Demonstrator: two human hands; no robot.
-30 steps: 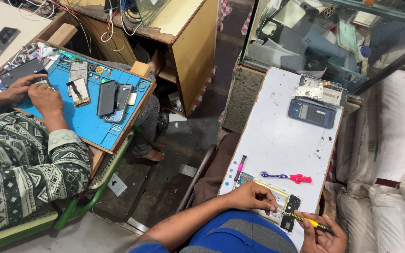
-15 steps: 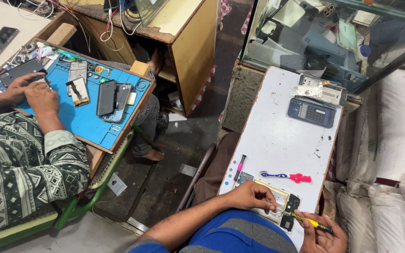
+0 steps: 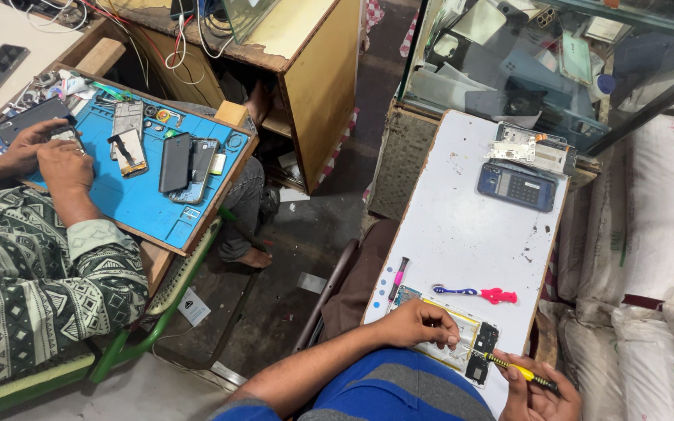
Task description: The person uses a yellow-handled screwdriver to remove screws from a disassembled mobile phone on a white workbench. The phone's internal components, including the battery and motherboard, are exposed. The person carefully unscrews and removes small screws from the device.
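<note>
Head view, bottom of frame: left hand [image 3: 419, 323] pressed flat-ish on an opened phone [image 3: 458, 347] with its back off, fingers curled down pinning it to the white table [image 3: 470, 226]. Right hand [image 3: 540, 390] at lower right closed around a yellow-handled screwdriver [image 3: 512, 370], tip on the phone's dark lower board; exact screw too small to tell. Phone already open, internals exposed, so disassembly looks partway; board still seated. Just above: blue-and-red toothbrush [image 3: 477, 294] and a pink-tipped pen tool [image 3: 397, 278]. Farther up the table: dark blue calculator [image 3: 516, 185], then a pale phone frame [image 3: 530, 146]. Upper left: a co-worker's hands [image 3: 48, 152] over a blue repair mat [image 3: 142, 195] with several phones.
</note>
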